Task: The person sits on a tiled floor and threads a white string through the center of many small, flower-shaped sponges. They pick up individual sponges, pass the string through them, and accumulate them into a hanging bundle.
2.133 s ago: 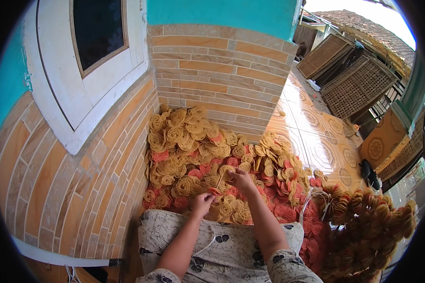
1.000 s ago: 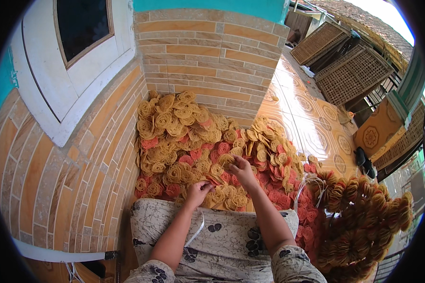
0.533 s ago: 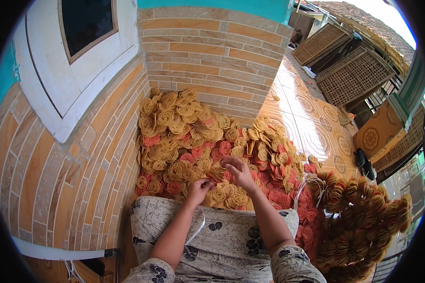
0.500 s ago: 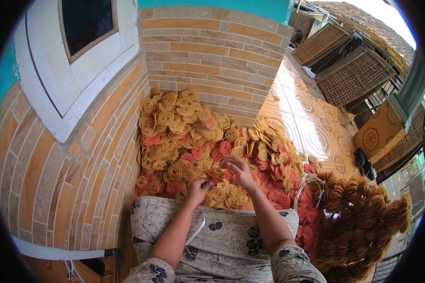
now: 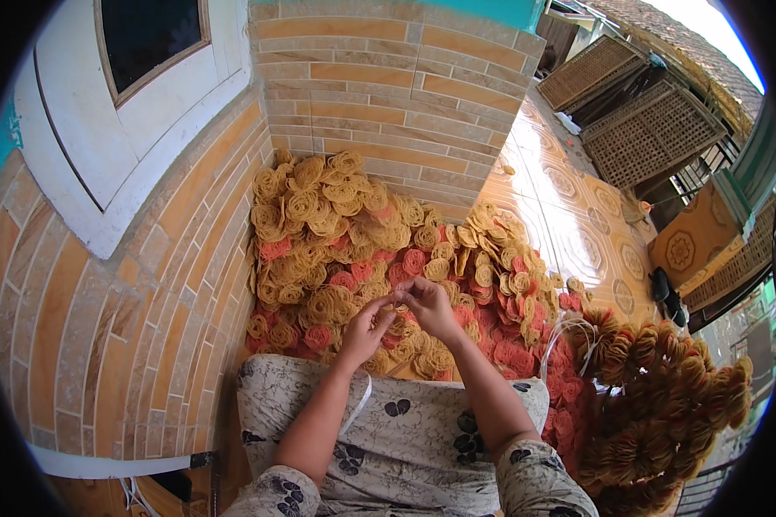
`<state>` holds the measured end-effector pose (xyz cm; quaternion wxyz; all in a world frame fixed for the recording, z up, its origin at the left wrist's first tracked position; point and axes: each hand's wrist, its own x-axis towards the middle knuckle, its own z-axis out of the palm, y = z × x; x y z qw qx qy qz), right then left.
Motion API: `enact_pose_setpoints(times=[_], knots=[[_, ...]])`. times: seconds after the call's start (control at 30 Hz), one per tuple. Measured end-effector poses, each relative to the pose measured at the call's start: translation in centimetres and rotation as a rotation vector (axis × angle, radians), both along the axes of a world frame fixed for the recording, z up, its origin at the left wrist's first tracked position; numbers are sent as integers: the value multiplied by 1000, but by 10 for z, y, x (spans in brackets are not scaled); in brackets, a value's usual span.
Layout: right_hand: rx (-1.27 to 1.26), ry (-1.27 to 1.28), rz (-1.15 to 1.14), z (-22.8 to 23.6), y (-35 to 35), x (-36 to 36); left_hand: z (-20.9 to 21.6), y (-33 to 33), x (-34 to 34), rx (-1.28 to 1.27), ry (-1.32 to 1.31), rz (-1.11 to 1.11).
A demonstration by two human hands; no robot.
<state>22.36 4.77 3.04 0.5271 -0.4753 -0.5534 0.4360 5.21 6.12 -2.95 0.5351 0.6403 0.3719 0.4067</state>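
Loosely, tan and coral rosettes [image 5: 319, 211] heap in the inner corner of the floor [image 5: 608, 274]. Over them, the left hand [image 5: 367, 332] and right hand [image 5: 428, 306] meet, fingertips close together; what they pinch, I cannot tell.

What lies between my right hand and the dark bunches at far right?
In the head view, red and tan rosettes lie between the right hand and the bunches, then a white string loop.
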Motion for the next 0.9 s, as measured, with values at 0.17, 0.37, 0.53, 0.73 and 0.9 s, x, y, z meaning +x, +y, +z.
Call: enact_pose_setpoints(times=[0.17,0.37,0.53,0.73,0.9], knots=[[-62,108,-68,-15,19,-1,-17,6,1,-337,-90,-179],[-152,-487,-189,-62,26,9,-36,12,2,-619,-209,1],[-80,-1193,-98,-84,18,19,-26,12,-1,-663,-255,20],[-134,-560,-402,-73,29,29,-26,14,-2,-659,-246,7],[-335,-58,-214,-64,22,31,-19,7,0,-115,223,-131]])
